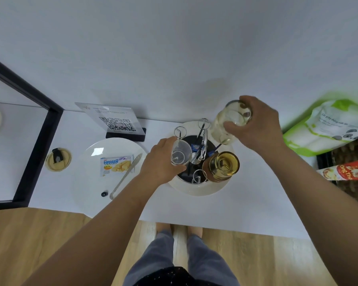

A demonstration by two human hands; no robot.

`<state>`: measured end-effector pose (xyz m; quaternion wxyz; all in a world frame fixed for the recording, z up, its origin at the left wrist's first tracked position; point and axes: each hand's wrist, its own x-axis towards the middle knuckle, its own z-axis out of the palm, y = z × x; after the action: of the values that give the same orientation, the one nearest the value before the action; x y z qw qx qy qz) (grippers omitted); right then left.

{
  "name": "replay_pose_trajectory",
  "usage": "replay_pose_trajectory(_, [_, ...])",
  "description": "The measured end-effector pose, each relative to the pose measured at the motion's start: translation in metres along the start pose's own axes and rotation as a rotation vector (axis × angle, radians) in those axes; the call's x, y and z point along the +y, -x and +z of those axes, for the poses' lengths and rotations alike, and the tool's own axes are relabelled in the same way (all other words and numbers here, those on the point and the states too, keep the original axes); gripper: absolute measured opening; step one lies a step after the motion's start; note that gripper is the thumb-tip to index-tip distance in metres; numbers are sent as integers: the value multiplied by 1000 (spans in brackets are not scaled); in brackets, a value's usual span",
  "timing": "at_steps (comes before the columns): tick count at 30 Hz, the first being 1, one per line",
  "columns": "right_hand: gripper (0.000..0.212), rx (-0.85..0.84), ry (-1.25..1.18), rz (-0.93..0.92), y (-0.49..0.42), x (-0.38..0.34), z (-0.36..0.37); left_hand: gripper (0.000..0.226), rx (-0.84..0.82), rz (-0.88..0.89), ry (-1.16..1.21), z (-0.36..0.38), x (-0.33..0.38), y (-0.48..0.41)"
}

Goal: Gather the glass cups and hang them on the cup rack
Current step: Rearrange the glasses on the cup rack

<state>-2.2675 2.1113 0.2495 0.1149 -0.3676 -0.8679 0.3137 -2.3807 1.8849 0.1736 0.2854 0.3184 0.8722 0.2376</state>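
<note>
The cup rack [196,178] is a round white tray with a dark centre and chrome looped arms, standing on the white table. My left hand [161,162] grips a clear glass cup [180,152] at the rack's left side. My right hand [254,122] holds a yellowish glass cup [225,124], tilted, above the rack's back right. An amber glass cup [222,165] sits upside down on the rack's front right arm.
A white plate [87,172] with a wafer packet [115,164] and metal tongs [125,176] lies left of the rack. A QR-code stand [116,122] is behind it, a round lid [58,158] further left. A green tissue pack [322,124] and a red tube [345,170] are at the right.
</note>
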Motion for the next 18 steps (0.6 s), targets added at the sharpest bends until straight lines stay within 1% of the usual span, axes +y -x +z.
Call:
replay_pose_trajectory(3, [74, 59, -37, -35, -12, -17, -9, 86, 0, 2, -5, 0, -1, -1])
replay_pose_trajectory(6, [69, 36, -48, -61, -24, -29, -6, 86, -4, 6, -2, -1, -2, -1])
replay_pose_trajectory(9, [66, -21, -25, -76, -30, -35, 9, 86, -3, 15, 9, -1, -2, -2])
replay_pose_trajectory(15, [74, -219, 26, -53, -34, -19, 40, 87, 3, 24, 4, -2, -4, -2])
replay_pose_trajectory(18, [75, -288, 44, -26, -34, -8, 49, 87, 2, 28, 1, -3, -6, -3])
